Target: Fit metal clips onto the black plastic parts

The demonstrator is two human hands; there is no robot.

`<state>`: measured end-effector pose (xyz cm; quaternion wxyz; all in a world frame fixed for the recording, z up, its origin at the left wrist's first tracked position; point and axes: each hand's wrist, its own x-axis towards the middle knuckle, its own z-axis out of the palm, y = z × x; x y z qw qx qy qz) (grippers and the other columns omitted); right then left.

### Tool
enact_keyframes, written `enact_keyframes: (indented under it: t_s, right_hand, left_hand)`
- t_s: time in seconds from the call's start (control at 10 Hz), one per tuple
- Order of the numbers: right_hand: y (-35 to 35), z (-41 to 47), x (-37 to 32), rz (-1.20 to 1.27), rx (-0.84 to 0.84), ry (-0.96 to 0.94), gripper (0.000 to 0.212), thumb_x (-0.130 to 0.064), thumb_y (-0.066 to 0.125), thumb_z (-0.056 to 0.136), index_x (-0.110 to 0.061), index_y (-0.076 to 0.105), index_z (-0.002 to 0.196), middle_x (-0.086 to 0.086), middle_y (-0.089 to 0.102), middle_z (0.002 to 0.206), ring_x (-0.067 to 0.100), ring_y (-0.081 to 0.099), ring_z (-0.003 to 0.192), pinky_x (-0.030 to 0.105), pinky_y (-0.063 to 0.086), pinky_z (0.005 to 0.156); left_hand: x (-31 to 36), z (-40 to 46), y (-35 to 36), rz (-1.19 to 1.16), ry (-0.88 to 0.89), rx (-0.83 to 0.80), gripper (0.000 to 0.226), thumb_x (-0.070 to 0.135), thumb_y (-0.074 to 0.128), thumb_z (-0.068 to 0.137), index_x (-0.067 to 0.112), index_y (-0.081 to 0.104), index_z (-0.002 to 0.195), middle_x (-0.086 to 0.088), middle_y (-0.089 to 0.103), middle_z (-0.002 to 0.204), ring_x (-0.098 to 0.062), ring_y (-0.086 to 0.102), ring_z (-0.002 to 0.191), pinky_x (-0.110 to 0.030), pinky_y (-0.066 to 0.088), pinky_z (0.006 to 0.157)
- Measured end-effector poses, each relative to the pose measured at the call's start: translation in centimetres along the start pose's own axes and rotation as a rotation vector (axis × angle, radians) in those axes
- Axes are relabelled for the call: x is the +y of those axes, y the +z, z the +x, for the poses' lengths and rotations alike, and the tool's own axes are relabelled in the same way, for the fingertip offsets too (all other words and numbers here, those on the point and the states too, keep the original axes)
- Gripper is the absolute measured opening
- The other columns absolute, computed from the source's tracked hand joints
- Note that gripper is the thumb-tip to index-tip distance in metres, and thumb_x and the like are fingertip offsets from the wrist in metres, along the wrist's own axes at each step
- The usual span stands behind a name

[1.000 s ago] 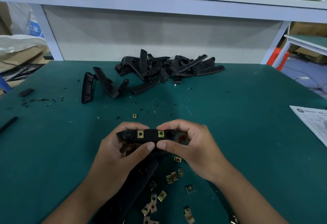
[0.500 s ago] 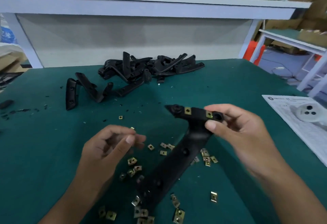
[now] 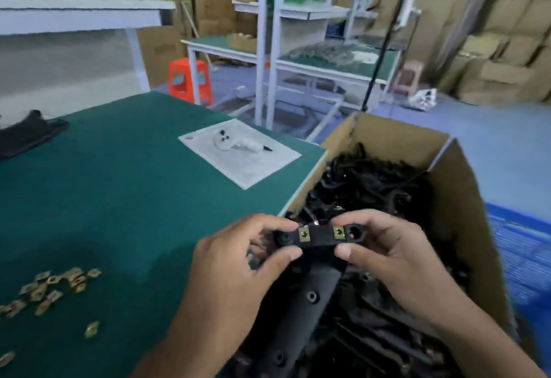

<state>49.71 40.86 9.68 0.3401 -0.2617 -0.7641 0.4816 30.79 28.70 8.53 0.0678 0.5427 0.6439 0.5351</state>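
Black plastic part [image 3: 310, 282], two metal clips fitted, held over cardboard box [image 3: 465, 228].
Left hand [image 3: 235, 273] and right hand [image 3: 390, 255] each pinched one end of its crossbar, which ran left to right; long body pointed down toward the wearer. Clips [image 3: 304, 234] faced up. Loose clips [image 3: 56, 285] lay on the green bench [image 3: 119, 186].

No text, label, brand, number or sign can be read here. The white sheet [image 3: 238, 152] lying on the green bench [image 3: 119, 186] carries a picture of a part and a faint round mark at its far left corner, but any printing on it is too blurred to make out. The cardboard box [image 3: 447, 198] just right of that sheet shows plain brown walls, and the stacked cartons [image 3: 507, 58] far behind it bear no legible marking either.
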Motion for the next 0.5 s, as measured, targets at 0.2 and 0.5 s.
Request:
enact_keyframes:
  t_s: [0.2, 0.5]
  right_hand:
    - [-8.5, -4.0, 5.3, -0.197, 0.244, 0.095, 0.024, -0.040, 0.077, 0.079, -0.042, 0.072, 0.103, -0.013, 0.075, 0.090, 0.000, 0.066, 0.072, 0.016, 0.052, 0.062]
    - [-12.1, -3.3, 14.0, -0.573, 0.298, 0.307, 0.030, -0.035, 0.076, 0.087, -0.032, 0.067, 0.116, -0.012, 0.067, 0.114, 0.006, 0.063, 0.106, 0.016, 0.049, 0.090]
  left_hand:
    - [0.8, 2.2, 11.9, 0.089, 0.098, -0.162, 0.022, 0.045, 0.074, 0.082, 0.047, 0.065, 0.102, 0.040, 0.061, 0.094, 0.011, 0.060, 0.083, -0.006, 0.044, 0.068]
    - [-3.0, 1.7, 16.1, 0.240, -0.083, -0.294, 0.009, 0.046, 0.061, 0.095, 0.039, 0.061, 0.089, 0.024, 0.064, 0.090, 0.005, 0.059, 0.089, -0.012, 0.044, 0.065]
